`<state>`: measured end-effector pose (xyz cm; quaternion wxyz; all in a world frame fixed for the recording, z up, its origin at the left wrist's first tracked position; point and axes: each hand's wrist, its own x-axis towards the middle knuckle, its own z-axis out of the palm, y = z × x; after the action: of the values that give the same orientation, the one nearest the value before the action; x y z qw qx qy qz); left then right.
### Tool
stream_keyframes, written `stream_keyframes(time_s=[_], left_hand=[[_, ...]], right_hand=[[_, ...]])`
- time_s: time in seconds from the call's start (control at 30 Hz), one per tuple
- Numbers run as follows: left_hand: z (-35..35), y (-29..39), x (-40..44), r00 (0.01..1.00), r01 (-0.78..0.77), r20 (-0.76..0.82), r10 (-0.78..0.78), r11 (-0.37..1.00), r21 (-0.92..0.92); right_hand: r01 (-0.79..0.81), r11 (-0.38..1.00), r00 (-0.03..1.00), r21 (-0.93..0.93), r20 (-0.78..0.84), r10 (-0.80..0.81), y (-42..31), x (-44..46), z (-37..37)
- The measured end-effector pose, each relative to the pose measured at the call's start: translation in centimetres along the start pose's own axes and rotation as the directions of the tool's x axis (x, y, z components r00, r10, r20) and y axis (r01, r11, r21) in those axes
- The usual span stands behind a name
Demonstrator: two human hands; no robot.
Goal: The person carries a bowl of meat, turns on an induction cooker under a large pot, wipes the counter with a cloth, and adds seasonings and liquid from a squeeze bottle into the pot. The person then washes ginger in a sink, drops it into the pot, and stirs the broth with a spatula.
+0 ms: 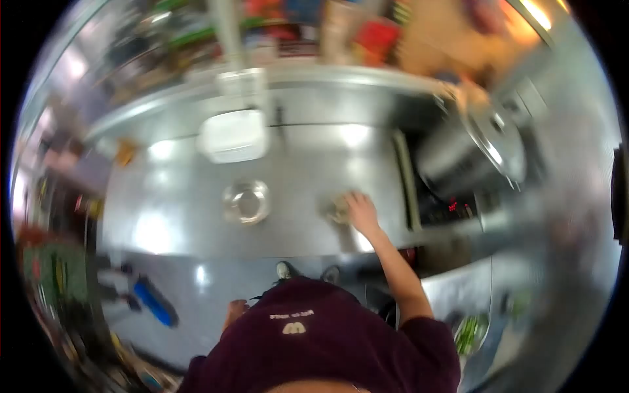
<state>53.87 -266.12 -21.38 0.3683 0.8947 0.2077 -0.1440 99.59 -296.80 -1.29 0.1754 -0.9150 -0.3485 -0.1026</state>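
On the steel counter point(308, 229), my right hand point(362, 213) is closed over a small crumpled, pale cloth point(339, 211), which is blurred. The fingers bend over its right side. Down by my left hip, my left hand point(234, 310) hangs away from the counter; its fingers are too small and blurred to read. A shiny round metal bowl point(247, 202) sits to the left of the cloth. Behind the bowl stands a white box-like container or scale point(234, 135).
A large steel pot point(473, 154) stands at the right on a dark cooker with red digits. Shelves of blurred goods line the back. At lower right, a bowl of green vegetables point(470, 335) rests on a lower steel surface. A blue object point(154, 303) lies at lower left.
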Motion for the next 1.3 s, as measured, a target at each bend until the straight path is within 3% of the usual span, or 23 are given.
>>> stream_keyframes(time_s=[0.07,0.17,0.2,0.23,0.27,0.33,0.4,0.47,0.5,0.57,0.67,0.73,0.77,0.8,0.83,0.93,1.03,1.13,1.2,1.3], left_hand=[[0.2,-1.6,2.0,0.955,-0.294,0.051,0.291,0.917,0.271],[0.3,-1.8,5.0,0.936,-0.351,0.083,0.342,0.89,0.292],[-0.1,-1.0,5.8,0.996,-0.05,0.067,0.053,0.998,-0.046],[-0.5,-0.2,6.5,0.96,0.278,0.15,-0.238,0.889,-0.365],[-0.9,0.8,7.5,0.831,0.549,0.317,-0.456,0.583,-0.6],[-2.8,4.9,8.0,0.901,0.433,0.241,-0.362,0.788,-0.438],[-4.2,9.6,8.7,0.786,0.604,0.302,-0.54,0.565,-0.562],[-4.2,11.4,8.5,0.787,0.597,0.286,-0.546,0.561,-0.573],[-3.9,11.8,8.5,0.787,0.595,0.279,-0.55,0.556,-0.58],[-2.2,10.5,7.4,0.896,0.444,0.208,-0.393,0.755,-0.482],[-2.2,10.8,5.1,0.991,0.041,0.133,-0.02,0.987,-0.155],[1.4,5.4,2.9,0.997,-0.041,0.05,0.058,0.957,-0.288],[2.2,4.1,1.9,0.996,-0.055,0.067,0.062,0.994,-0.095],[2.6,3.3,1.6,0.994,-0.078,0.085,0.069,0.992,0.1],[3.0,2.7,1.3,0.991,-0.105,0.106,0.077,0.951,0.29],[4.5,1.6,-0.8,0.961,0.275,0.016,-0.276,0.96,0.045],[5.1,1.5,-1.9,0.983,0.182,-0.025,-0.18,0.979,0.094],[3.2,5.8,-2.2,0.988,0.148,-0.053,-0.147,0.989,0.009],[1.4,9.9,-1.5,0.991,0.133,-0.023,-0.131,0.986,0.102],[1.3,10.7,-0.8,0.999,-0.001,-0.05,0.005,0.996,0.084]], right_hand=[[0.013,0.996,0.995,-0.093,-0.096,-0.022,0.8,1.1,-5.0],[0.07,0.96,0.955,-0.271,-0.26,-0.142,3.0,3.0,-13.8],[0.03,0.946,0.951,-0.322,-0.283,-0.126,3.8,3.8,-17.1],[-0.004,0.929,0.945,-0.37,-0.305,-0.118,4.9,4.6,-20.7],[-0.018,0.899,0.902,-0.437,-0.395,-0.174,5.9,5.6,-23.9],[-0.12,0.828,0.836,-0.548,-0.506,-0.214,9.5,7.2,-30.9],[-0.223,0.836,0.74,-0.502,-0.645,-0.19,13.9,8.8,-35.9],[-0.361,0.83,0.722,-0.425,-0.691,-0.039,19.5,10.3,-38.0],[-0.393,0.82,0.825,-0.416,-0.553,0.115,23.5,11.1,-38.0],[-0.447,0.791,0.895,-0.418,-0.198,0.4,30.2,11.8,-36.8],[-0.544,0.719,0.815,-0.432,-0.068,0.575,29.4,12.5,-35.9],[-0.522,0.755,0.803,-0.398,0.068,0.591,30.0,13.7,-37.0],[-0.514,0.77,0.789,-0.379,0.144,0.597,30.3,14.1,-37.3],[-0.479,0.714,0.755,-0.51,0.176,0.632,30.6,15.1,-37.5],[-0.49,0.702,0.763,-0.517,0.136,0.632,30.8,15.6,-37.4],[-0.52,0.675,0.79,-0.524,0.006,0.613,33.2,16.2,-36.5],[-0.541,0.674,0.841,-0.503,-0.305,0.447,31.2,14.7,-36.4],[-0.394,0.731,0.899,-0.558,-0.067,0.433,30.3,14.3,-37.1],[-0.358,0.75,0.87,-0.556,0.093,0.485,31.5,14.1,-37.6],[-0.29,0.744,0.911,-0.602,0.065,0.407,31.6,13.4,-36.9]])
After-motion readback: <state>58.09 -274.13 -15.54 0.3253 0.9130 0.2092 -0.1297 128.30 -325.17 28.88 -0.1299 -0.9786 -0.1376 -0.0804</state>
